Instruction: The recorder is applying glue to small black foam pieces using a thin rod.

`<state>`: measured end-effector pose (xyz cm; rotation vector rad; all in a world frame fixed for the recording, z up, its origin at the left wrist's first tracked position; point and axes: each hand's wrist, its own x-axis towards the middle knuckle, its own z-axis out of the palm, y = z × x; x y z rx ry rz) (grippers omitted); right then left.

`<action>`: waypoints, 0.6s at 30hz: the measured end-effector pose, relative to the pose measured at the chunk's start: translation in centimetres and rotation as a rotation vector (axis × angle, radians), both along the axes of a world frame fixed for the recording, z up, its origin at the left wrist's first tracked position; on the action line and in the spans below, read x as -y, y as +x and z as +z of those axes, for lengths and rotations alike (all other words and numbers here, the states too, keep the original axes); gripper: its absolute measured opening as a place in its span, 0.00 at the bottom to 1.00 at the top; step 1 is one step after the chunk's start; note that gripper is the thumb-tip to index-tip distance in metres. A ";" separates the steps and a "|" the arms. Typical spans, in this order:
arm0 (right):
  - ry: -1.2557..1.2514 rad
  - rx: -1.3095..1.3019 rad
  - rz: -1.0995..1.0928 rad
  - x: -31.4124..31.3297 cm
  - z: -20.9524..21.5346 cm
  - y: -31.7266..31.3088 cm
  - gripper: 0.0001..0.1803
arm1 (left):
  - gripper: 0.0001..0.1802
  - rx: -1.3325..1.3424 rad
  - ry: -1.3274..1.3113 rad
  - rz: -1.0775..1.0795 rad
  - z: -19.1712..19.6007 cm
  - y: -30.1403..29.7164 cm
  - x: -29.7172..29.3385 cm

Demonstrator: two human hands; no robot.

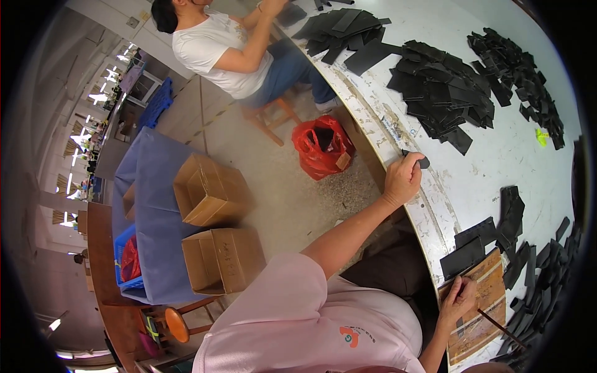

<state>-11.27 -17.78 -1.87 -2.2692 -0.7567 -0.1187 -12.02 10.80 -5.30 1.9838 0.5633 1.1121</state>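
My left hand [403, 178] is stretched out to the near edge of the white worktable [497, 161] and pinches a small black piece [423, 163] there. My right hand [459, 298] rests on a worn brown board [482, 323] and holds a thin dark stick [500, 327] that lies slanted across it. A flat black rectangular piece [463, 256] lies just above the board, with more black strips [511, 214] beside it.
Piles of black pieces [441, 87] cover the far table, and more [547, 267] lie at the right. Another person in a white shirt [217, 46] sits at the table's far end. On the floor are a red bag [322, 146] and cardboard boxes [211, 189].
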 end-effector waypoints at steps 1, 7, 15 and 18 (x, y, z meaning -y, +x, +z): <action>0.000 0.004 0.002 0.0 0.1 0.0 0.11 | 0.09 0.009 0.006 -0.003 0.1 0.0 0.0; 0.088 -0.005 0.017 0.4 0.0 -0.3 0.09 | 0.07 0.182 -0.285 -0.140 1.1 0.5 1.4; 0.697 -0.456 -0.130 2.4 4.8 -3.0 0.13 | 0.08 -0.203 -1.261 -1.482 10.8 -3.9 14.9; 0.867 -0.800 -0.008 4.5 5.1 -3.4 0.12 | 0.08 -0.189 -1.319 -1.635 10.4 -4.1 17.3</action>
